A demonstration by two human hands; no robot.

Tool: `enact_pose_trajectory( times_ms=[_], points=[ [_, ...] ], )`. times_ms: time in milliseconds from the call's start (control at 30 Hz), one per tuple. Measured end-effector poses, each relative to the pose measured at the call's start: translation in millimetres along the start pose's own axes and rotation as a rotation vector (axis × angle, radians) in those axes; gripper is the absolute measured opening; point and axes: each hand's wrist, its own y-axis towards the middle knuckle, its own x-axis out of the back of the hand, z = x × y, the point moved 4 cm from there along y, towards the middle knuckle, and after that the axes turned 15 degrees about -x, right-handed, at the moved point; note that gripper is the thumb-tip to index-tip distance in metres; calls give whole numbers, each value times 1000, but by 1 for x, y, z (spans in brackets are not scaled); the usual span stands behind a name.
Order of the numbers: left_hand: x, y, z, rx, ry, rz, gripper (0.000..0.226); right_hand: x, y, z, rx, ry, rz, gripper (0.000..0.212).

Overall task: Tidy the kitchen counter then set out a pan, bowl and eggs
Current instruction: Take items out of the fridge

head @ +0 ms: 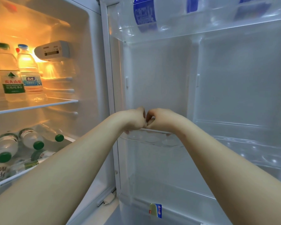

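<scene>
Bare left grip (135, 120) and right grip (161, 118) (forearms (63, 159) bare too)

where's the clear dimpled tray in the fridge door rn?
Head view, centre: the clear dimpled tray sits on the open fridge door, directly beneath the left hand and right hand, to the right of the shelved water bottles.

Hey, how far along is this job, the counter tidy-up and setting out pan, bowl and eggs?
Done: the fridge door stands open. Counter, pan and bowl are out of view, so those steps can't be judged. In hand: the left hand and right hand meet at the clear egg tray on the door; what they grip is hidden. Left: bringing eggs out.
</scene>
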Motion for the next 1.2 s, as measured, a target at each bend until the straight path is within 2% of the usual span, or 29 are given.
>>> enact_pose_trajectory(
  times_ms=[167, 400, 533, 767, 833, 1000, 1200],
  points=[
    [0, -1, 1, 3, -37, -42, 34, -2, 4, -2, -3, 48, 8, 26],
    [4, -9, 8, -28, -31, -297, 30, 0, 7, -5, -27, 124, -66, 27],
    [5, -15, 5, -102, -37, -410, 30, 2, 7, -7, -36, 164, -114, 28],
    [7, -20, 3, -169, -59, -568, 33, 3, 5, -8, 13, 250, -73, 31],
    [7, -23, 7, -167, -162, -633, 33, 5, 3, -8, 29, 277, -108, 29],
    [11, -37, 15, -116, -608, -812, 24, 13, -3, -9, 35, 316, -276, 22],
    [16, -61, 11, -96, -854, -933, 20, 23, -13, -5, 87, 469, -464, 26]
  ],
)
